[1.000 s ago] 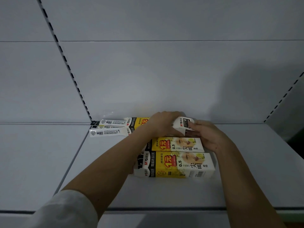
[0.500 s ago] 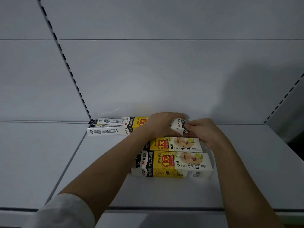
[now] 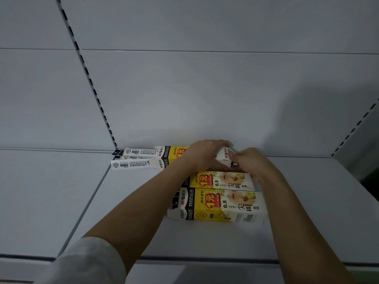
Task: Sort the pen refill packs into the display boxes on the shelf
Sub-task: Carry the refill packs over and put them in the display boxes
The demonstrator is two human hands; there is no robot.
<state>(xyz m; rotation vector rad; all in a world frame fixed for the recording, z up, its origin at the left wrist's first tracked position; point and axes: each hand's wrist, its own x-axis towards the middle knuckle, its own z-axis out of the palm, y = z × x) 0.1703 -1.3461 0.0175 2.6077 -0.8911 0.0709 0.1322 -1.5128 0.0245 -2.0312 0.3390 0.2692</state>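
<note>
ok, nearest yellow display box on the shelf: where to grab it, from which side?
Judgement: take the nearest display box across its short width near the middle, from above and the front. It lies flat and long, its front edge is free, while the second box sits tight behind.

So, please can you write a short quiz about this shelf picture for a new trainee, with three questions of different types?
1. True or false: the nearest display box stands upright.
2. Where do the loose refill packs lie? A) left of the hands, by the back wall B) on the floor C) on top of the nearest box
3. Fill in: both the left hand and the right hand work at the white ____ of the rear box.

Key: 1 false; 2 A; 3 flap
</note>
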